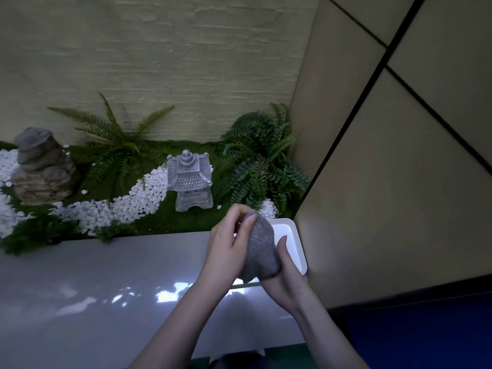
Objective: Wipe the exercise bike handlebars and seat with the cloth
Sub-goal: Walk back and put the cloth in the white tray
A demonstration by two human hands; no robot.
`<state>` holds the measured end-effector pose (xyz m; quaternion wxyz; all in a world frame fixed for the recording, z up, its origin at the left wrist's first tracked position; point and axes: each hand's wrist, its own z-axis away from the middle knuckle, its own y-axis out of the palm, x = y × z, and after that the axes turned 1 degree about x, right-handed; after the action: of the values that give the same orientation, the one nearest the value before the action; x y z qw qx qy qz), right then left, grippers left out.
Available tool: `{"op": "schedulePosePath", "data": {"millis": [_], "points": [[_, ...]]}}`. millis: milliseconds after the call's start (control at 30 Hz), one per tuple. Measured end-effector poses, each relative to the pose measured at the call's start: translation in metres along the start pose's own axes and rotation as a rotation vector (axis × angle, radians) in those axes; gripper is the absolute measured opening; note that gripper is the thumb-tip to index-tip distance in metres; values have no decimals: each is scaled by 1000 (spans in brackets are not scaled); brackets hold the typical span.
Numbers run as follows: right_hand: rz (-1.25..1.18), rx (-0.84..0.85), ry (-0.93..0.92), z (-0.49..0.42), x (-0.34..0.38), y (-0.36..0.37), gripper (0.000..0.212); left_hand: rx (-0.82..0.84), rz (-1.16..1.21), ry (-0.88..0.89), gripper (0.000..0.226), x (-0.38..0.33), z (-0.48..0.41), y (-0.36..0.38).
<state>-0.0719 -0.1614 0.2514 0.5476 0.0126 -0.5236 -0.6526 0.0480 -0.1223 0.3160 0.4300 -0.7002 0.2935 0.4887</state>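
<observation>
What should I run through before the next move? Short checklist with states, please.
1. Grip on the grey cloth: ok. The left hand holds its top and the right hand its lower end.
2. Cloth bunched into a wiping pad: ok, it is wadded between the hands.
3. Cloth wet or dry: cannot tell.
4. Cloth lifted off the white tray: cannot tell. It sits over the tray, and the contact is hidden.
5. Exercise bike in view: not ok. No handlebars or seat are visible, only the ledge and the stone lantern beyond it.
</observation>
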Motion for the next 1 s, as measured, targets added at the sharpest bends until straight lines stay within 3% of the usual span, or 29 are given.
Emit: {"op": "schedulePosePath", "data": {"millis": [67, 200, 267, 367, 500, 833, 1000], "points": [[-71, 27, 4, -1, -6, -1, 56, -26, -45, -6, 11, 4, -2, 1], [90, -77, -140, -6, -9, -1, 47, -66, -157, -54, 14, 21, -1, -2], [252, -169, -257, -8, -8, -2, 40, -86, -206, -96, 13, 32, 2, -2], [539, -289, -399, -12, -7, -3, 14, -145, -203, -136, 11, 46, 6, 2], [709, -334, -486, -18, -10, -13, 8, -176, -191, -206, 16, 64, 7, 14], [1010, -444, -377, -70, -16, -89, 13, -118, -158, -505, 18, 154, 2, 77], [1247, -461, -258, -125, -24, -148, 4, -79, -134, -622, 18, 219, -18, 119]]}}
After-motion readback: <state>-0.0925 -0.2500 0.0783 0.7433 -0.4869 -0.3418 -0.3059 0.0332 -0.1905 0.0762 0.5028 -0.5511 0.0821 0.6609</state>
